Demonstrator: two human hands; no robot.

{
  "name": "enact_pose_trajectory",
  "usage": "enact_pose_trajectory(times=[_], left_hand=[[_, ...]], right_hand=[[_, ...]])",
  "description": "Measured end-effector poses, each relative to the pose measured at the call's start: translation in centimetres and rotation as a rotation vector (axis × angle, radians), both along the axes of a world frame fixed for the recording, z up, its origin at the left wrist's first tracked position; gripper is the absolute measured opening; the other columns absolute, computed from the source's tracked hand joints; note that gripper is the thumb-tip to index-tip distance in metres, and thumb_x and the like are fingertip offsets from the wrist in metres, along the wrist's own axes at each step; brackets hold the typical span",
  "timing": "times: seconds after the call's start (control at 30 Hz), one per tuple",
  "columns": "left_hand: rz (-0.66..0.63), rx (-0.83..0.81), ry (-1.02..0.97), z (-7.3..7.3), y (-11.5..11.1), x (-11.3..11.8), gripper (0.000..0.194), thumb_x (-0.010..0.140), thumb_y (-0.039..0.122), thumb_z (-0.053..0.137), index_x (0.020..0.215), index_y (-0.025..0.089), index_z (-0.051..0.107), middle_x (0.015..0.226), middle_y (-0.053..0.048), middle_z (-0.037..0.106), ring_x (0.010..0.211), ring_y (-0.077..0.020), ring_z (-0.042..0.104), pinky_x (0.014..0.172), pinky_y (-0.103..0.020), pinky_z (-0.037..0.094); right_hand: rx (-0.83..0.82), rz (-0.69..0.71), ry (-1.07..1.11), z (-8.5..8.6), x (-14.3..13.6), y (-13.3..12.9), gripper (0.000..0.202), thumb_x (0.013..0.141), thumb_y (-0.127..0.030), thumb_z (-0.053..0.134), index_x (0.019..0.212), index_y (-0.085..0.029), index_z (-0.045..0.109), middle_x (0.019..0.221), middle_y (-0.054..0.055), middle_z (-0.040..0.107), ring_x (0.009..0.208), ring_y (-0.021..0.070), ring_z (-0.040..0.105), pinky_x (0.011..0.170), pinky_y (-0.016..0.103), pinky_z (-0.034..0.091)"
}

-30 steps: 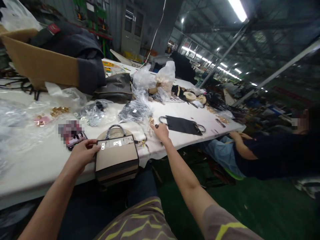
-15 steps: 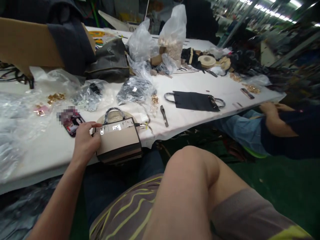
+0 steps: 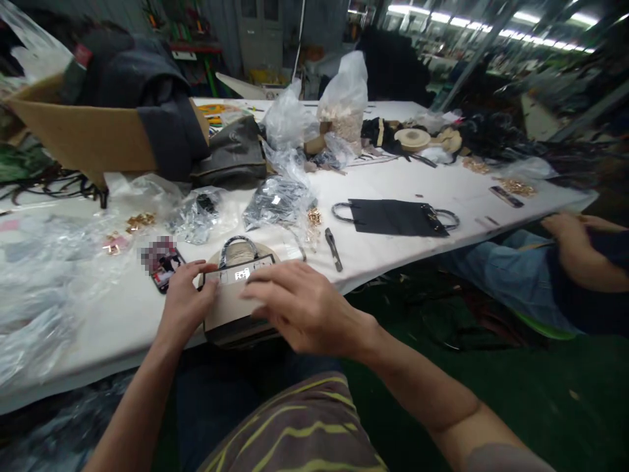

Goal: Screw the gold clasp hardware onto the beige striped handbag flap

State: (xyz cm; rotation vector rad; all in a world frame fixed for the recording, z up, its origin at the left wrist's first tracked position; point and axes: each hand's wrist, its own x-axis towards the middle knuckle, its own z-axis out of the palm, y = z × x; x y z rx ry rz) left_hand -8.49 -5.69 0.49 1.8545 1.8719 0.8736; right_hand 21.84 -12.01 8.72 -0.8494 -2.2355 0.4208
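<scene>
- The beige handbag point(image 3: 228, 307) with dark edges lies in the lower centre-left of the frame, at the near edge of the white-covered table point(image 3: 132, 321).
- The left hand point(image 3: 189, 298) grasps the handbag's upper left corner, thumb on the beige front and fingers at the top edge.
- The right hand point(image 3: 299, 308) is over the handbag's right part — fingers bent, covering some of the front. Whether it touches the handbag or pinches anything small cannot be told.
- A patterned handle point(image 3: 238, 241) arches above the handbag's top edge, and a shiny metal plate point(image 3: 242, 274) sits on its upper front, between the two hands.
- A phone point(image 3: 164, 265) with a lit screen lies just beside the left hand, on its upper left.
- Near the centre, a slim metal tool point(image 3: 333, 250) lies above the right hand; gold-coloured pieces point(image 3: 314, 216) are just beyond it.
- Right of centre lies a flat black panel point(image 3: 393, 217) with a loop handle at each end.
- A cardboard box point(image 3: 98, 141) holding dark fabric stands upper left — well apart from both hands.
</scene>
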Motion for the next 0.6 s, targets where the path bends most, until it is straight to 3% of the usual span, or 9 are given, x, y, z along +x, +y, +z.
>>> enact_pose_trajectory(times=[0.1, 0.3, 0.43, 0.6], left_hand=[[0.012, 0.004, -0.012, 0.5, 0.5, 0.3, 0.047, 0.091, 0.048, 0.069, 0.128, 0.021, 0.078, 0.14, -0.015, 0.078, 0.137, -0.0368, 0.069, 0.129, -0.057, 0.051], [-0.133, 0.027, 0.037, 0.6, 0.0, 2.4, 0.061, 0.082, 0.052, 0.084, 0.132, 0.019, 0.073, 0.142, -0.018, 0.076, 0.141, -0.0426, 0.067, 0.129, -0.062, 0.05], [-0.206, 0.012, 0.069, -0.2, -0.8, 3.4, 0.067, 0.08, 0.046, 0.088, 0.138, 0.018, 0.071, 0.154, -0.022, 0.069, 0.151, -0.0448, 0.061, 0.132, -0.064, 0.048], [-0.253, 0.01, 0.071, -0.9, -0.9, 3.8, 0.063, 0.086, 0.042, 0.084, 0.141, 0.017, 0.069, 0.152, -0.023, 0.071, 0.15, -0.0437, 0.063, 0.132, -0.064, 0.048]], right_hand=[[-0.052, -0.12, -0.037, -2.2, 0.1, 5.0, 0.024, 0.107, -0.015, 0.075, 0.13, -0.019, 0.08, 0.126, 0.013, 0.074, 0.12, 0.0281, 0.07, 0.11, 0.046, 0.059], [-0.143, -0.05, -0.169, -7.7, -3.2, 11.4, 0.042, 0.096, -0.043, 0.095, 0.13, -0.02, 0.085, 0.128, 0.013, 0.072, 0.12, 0.0287, 0.065, 0.108, 0.045, 0.053], [-0.18, -0.081, -0.212, -8.9, -4.6, 12.9, 0.032, 0.093, -0.039, 0.099, 0.118, -0.021, 0.09, 0.118, 0.01, 0.073, 0.113, 0.0268, 0.064, 0.099, 0.041, 0.051], [-0.231, -0.04, -0.143, -9.3, -4.7, 14.0, 0.021, 0.092, -0.026, 0.098, 0.111, -0.021, 0.092, 0.109, 0.008, 0.077, 0.103, 0.0239, 0.067, 0.091, 0.037, 0.05]])
